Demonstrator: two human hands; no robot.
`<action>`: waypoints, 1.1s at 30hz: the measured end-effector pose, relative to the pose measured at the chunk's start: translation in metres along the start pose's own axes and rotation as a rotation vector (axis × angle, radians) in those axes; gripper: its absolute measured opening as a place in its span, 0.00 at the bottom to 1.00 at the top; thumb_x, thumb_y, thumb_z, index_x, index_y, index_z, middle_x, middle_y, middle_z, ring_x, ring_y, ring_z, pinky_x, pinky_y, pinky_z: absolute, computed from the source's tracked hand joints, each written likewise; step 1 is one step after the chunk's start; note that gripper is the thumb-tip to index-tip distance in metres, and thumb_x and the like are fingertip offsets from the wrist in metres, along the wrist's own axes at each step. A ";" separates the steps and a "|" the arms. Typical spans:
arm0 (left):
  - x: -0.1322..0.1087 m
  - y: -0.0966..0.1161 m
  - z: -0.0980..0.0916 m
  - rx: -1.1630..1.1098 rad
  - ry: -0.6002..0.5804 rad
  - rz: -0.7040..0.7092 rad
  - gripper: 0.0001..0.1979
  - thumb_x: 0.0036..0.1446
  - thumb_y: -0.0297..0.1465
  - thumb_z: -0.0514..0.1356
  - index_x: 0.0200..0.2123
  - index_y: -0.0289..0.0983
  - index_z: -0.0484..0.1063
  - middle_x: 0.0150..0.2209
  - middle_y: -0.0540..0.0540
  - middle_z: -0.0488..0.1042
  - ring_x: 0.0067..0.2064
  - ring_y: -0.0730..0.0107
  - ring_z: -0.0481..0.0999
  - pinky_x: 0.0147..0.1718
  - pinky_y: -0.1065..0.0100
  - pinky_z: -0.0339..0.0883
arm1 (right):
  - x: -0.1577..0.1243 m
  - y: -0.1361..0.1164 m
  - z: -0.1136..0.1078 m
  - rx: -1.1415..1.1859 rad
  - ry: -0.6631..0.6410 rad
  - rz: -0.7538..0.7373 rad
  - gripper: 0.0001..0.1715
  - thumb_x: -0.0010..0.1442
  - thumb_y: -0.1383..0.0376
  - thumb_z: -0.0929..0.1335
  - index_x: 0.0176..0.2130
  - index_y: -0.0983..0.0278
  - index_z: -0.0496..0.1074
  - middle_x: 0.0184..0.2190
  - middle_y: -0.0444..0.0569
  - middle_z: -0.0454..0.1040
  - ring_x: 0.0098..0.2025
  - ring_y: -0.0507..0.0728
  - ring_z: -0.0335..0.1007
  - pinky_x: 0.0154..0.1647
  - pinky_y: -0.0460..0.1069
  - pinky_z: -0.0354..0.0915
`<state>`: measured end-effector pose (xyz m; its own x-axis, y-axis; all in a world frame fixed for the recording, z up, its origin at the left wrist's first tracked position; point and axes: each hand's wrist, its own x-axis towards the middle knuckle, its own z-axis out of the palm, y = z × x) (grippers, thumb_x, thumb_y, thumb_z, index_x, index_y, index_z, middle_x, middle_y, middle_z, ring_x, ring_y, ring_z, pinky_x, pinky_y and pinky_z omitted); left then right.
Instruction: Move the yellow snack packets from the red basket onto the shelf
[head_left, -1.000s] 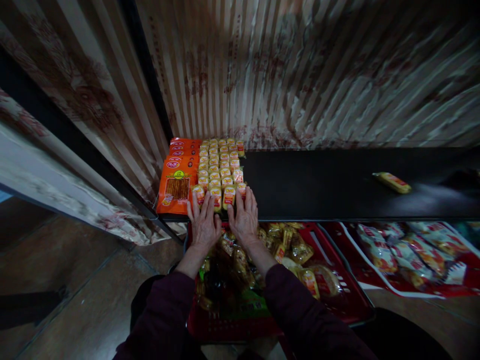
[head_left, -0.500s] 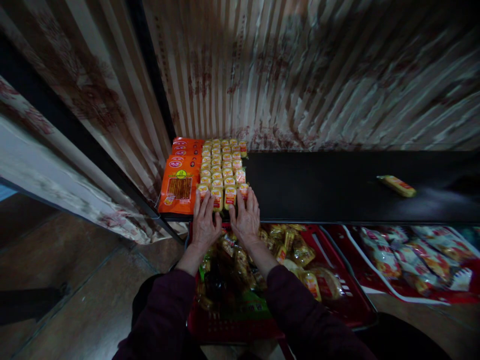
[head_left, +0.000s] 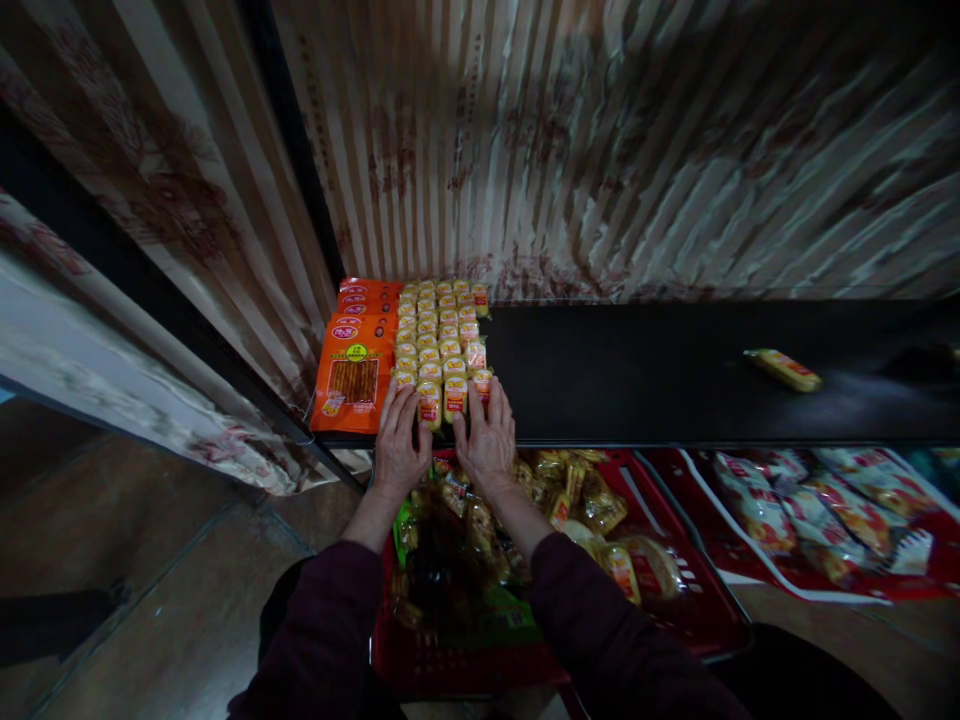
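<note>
Several rows of small yellow wrapped snack cakes with red-and-white labels stand packed together at the left end of a black shelf. At the front row's left end, my left hand rests its outstretched fingers on a cake, thumb apart. My right hand lies likewise on the row's right end, fingers extended over the cake there. Two front cakes show between the hands; the end ones are partly covered. Orange snack packets lie overlapping beside the rows, left of my left hand.
A single yellow wrapped cake lies farther right on the shelf. Below the shelf edge is a red basket of mixed packaged snacks. Another red basket holds white-and-red bags. A dark post and striped curtain border the shelf.
The view has shifted slightly. Both hands stay on the front row's ends, and the fingers have drawn a little toward me, showing more of the middle cakes.
</note>
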<state>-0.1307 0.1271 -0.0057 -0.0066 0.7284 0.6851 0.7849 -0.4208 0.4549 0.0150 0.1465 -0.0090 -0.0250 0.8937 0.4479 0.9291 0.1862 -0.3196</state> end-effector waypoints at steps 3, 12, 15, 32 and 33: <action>-0.001 0.000 0.000 -0.002 -0.001 0.010 0.22 0.58 0.25 0.51 0.57 0.32 0.62 0.58 0.35 0.65 0.67 0.57 0.49 0.61 0.50 0.55 | 0.000 0.000 0.001 0.012 0.007 0.005 0.30 0.65 0.58 0.57 0.63 0.64 0.57 0.67 0.60 0.46 0.67 0.66 0.43 0.59 0.61 0.56; -0.002 -0.002 0.005 0.000 0.023 0.054 0.23 0.58 0.25 0.51 0.58 0.33 0.60 0.60 0.35 0.63 0.68 0.56 0.49 0.62 0.47 0.53 | -0.001 -0.001 0.001 0.058 0.032 -0.005 0.30 0.65 0.59 0.58 0.63 0.67 0.56 0.67 0.62 0.44 0.67 0.66 0.41 0.60 0.62 0.55; -0.002 -0.002 0.005 -0.008 0.028 0.057 0.24 0.59 0.25 0.50 0.59 0.34 0.59 0.61 0.35 0.61 0.68 0.57 0.48 0.62 0.47 0.52 | -0.001 0.000 0.001 0.078 0.032 -0.012 0.30 0.65 0.59 0.58 0.63 0.67 0.56 0.67 0.62 0.43 0.67 0.66 0.40 0.61 0.61 0.54; -0.003 -0.002 0.004 0.001 0.038 0.075 0.24 0.59 0.25 0.51 0.60 0.34 0.58 0.62 0.35 0.60 0.68 0.56 0.47 0.62 0.47 0.52 | -0.003 0.005 0.002 0.144 0.034 -0.015 0.30 0.66 0.58 0.56 0.64 0.65 0.54 0.68 0.60 0.41 0.68 0.65 0.38 0.62 0.62 0.52; -0.003 -0.002 0.004 0.005 0.038 0.079 0.24 0.59 0.25 0.51 0.60 0.34 0.59 0.62 0.35 0.61 0.68 0.56 0.47 0.62 0.47 0.52 | -0.003 0.005 0.002 0.150 0.034 -0.018 0.30 0.66 0.59 0.56 0.64 0.65 0.53 0.68 0.60 0.41 0.69 0.64 0.37 0.63 0.62 0.51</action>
<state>-0.1294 0.1278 -0.0107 0.0315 0.6720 0.7399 0.7869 -0.4731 0.3962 0.0195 0.1454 -0.0137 -0.0263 0.8759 0.4819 0.8630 0.2632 -0.4312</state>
